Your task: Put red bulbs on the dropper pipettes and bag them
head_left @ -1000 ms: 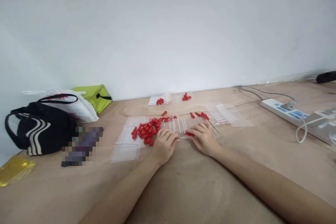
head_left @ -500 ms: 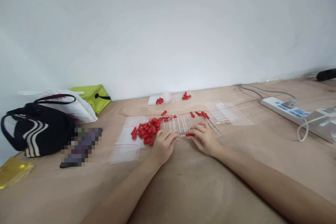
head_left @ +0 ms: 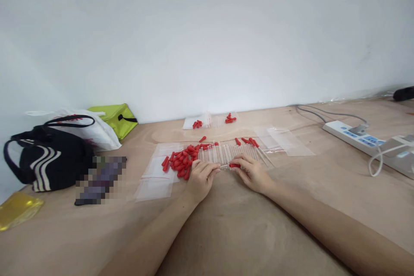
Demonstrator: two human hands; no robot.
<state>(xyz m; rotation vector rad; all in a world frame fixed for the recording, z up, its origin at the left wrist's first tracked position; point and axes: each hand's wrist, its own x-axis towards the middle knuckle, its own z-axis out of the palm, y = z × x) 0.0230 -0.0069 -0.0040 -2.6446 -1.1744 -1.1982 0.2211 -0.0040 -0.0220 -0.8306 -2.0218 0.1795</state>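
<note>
My left hand [head_left: 202, 177] is closed on a thin clear glass dropper tube [head_left: 224, 167], held crosswise near the table. Opposite it, my right hand [head_left: 251, 172] pinches a red rubber dropper bulb [head_left: 234, 165] at the tube's right end; whether the tube sits inside the bulb I cannot tell. Behind both hands lies a row of clear glass tubes [head_left: 220, 153]. A heap of red bulbs [head_left: 181, 161] rests left of the row, beside my left hand. At the row's right end, several tubes carry red bulbs [head_left: 250, 141].
Clear zip bags [head_left: 153, 187] lie under and beside the heap, with more bags [head_left: 287, 142] at right. Small bags with red bulbs [head_left: 230, 118] lie near the wall. A black bag [head_left: 61, 161] and green bag [head_left: 113, 116] stand left; a power strip [head_left: 352, 134] lies right.
The view has shifted very slightly. Both hands stay in nearly the same place, still holding the tube and the red bulb end to end.
</note>
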